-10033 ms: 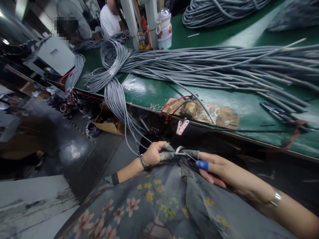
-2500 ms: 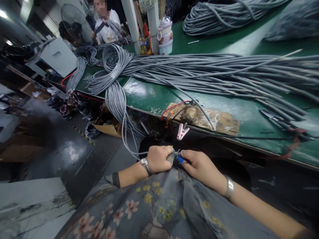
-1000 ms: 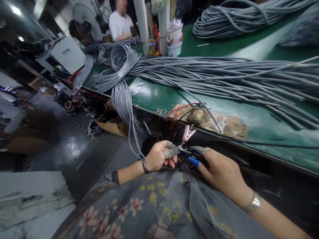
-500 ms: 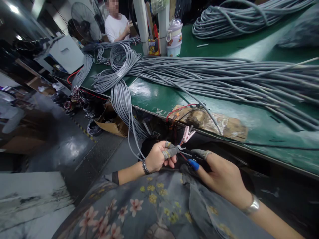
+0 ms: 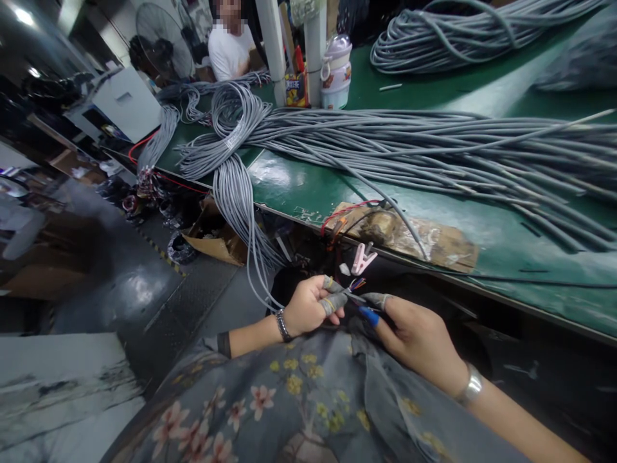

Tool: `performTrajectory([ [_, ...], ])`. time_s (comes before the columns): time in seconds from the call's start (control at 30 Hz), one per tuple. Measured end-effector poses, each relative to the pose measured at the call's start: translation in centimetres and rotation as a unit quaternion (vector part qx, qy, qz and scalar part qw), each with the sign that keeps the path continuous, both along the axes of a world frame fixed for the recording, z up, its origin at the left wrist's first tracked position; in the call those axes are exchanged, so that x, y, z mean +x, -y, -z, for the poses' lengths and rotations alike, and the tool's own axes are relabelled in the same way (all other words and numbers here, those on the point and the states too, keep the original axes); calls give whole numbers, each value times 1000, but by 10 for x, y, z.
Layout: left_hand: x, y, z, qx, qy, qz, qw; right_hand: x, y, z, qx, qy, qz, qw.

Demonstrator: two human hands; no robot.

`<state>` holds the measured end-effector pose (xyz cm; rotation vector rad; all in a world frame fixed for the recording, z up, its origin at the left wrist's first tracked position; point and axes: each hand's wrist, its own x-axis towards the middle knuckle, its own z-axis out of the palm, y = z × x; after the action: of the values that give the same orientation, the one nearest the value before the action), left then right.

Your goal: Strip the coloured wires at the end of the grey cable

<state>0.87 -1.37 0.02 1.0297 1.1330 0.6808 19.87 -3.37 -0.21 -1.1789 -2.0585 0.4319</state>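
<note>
My left hand [image 5: 311, 307], wearing grey finger cots and a wristwatch, pinches the end of a grey cable [image 5: 250, 283] that loops down from the bench. Thin coloured wires [image 5: 357, 283] fan out of that cable end just above my fingers. My right hand [image 5: 414, 334], with a blue cot on one fingertip and a grey one on another, meets the left hand at the coloured wires and picks at them. Both hands hover over my lap in a floral grey garment [image 5: 308, 399], just below the bench edge.
A green bench [image 5: 299, 183] carries a long spread of grey cables [image 5: 434, 148] and a coil [image 5: 434, 32] at the back. A pink clip [image 5: 359, 258] hangs at its edge by a brown taped patch [image 5: 414, 235]. A person in white [image 5: 231, 54] sits far left beside a fan.
The stripped coloured wires now stand up clear between my hands. My right hand has closed in toward the left; earlier it was pulled further away to the right.
</note>
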Motion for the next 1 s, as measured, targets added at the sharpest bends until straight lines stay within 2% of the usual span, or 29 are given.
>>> performTrajectory([
  [0.1,-1,2,6,73,-41,-18,996,0,1,0,12,17,37,999],
  [0.23,-7,5,14,195,-136,5,971,-1,2,0,44,45,53,997],
  [0.33,-10,6,16,249,-199,14,948,0,3,2,-3,47,35,998],
  [0.4,-9,5,15,229,-183,12,956,1,1,5,-80,3,11,997],
  [0.5,-4,4,10,109,-93,4,990,1,-3,9,-186,-133,-4,973],
  [0.6,2,4,6,22,-31,10,999,-3,-9,11,-214,-229,33,949],
  [0.77,5,3,9,51,-8,23,998,-11,-12,7,-211,-252,40,944],
  [0.87,5,1,11,63,-1,16,998,-10,-11,6,-228,-274,20,934],
  [0.93,5,0,10,44,2,9,999,-9,-12,8,-284,-306,2,909],
  [1.0,6,-1,7,17,7,13,1000,-9,-12,11,-358,-364,-11,860],
])
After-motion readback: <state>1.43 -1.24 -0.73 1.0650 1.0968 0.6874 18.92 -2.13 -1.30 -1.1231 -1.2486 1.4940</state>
